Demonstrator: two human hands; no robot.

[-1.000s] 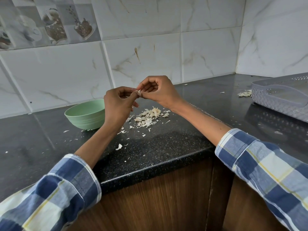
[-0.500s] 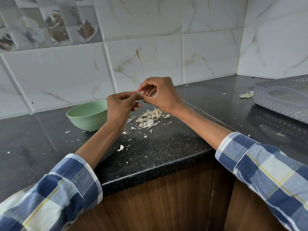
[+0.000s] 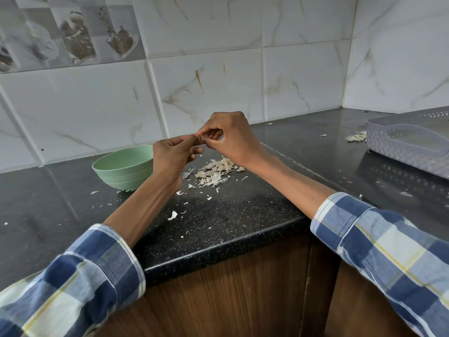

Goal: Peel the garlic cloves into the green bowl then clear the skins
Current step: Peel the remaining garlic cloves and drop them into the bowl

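Above the black speckled stone table [image 3: 230,215], near its front corner, my left hand [image 3: 170,159] and right hand [image 3: 230,139] meet in the air over a heap of pale papery garlic skins [image 3: 215,170]. The fingers of both hands are curled and pinch one small garlic clove [image 3: 201,139] between them; the clove is mostly hidden by the fingertips, so I cannot tell how much skin remains on it. I judge the clove light, firm and somewhat slick once bare, best held at its two ends, while its skin is thin, brittle and tears into flakes, so it should be taken at a loose edge with a fingernail. To the left, just beside my left hand, stands the round pale green plastic bowl [image 3: 121,171]; its inside is turned away from view and I cannot tell what it contains. At the far right lies a grey perforated plastic basket [image 3: 388,132]; its visible inner floor appears bare, and a small clump of skins [image 3: 356,136] lies on the table just beside its left end. Stray flakes [image 3: 172,215] are scattered toward the near edge.
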